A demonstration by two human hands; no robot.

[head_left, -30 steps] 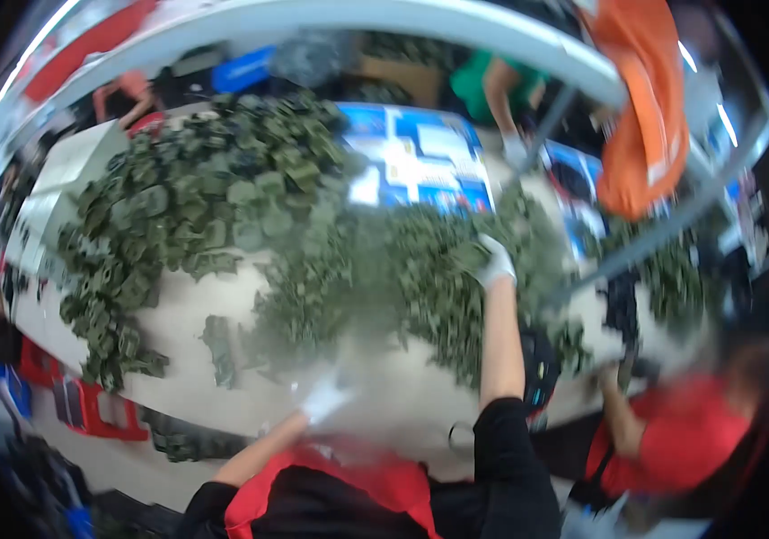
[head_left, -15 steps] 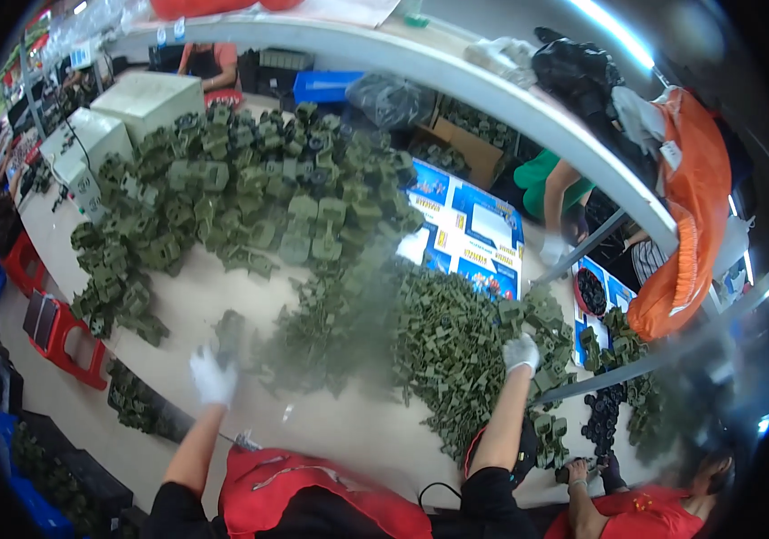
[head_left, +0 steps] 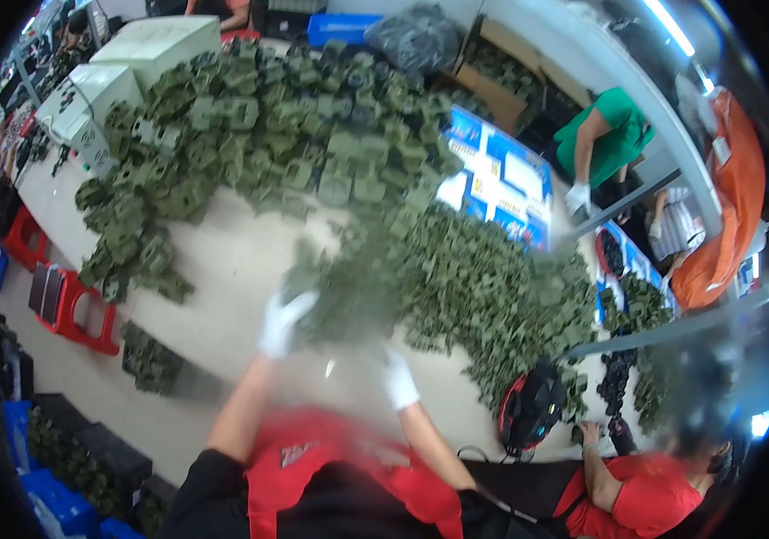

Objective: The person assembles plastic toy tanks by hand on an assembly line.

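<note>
Both gloved hands, left and right, sit at the green pile's near edge, finger state too blurry to tell, so parts could easily slide off the table.

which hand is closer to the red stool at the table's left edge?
Left. The left hand is over the table toward that side, nearer the red stool. The right hand sits farther right, by the pile of green parts.
</note>
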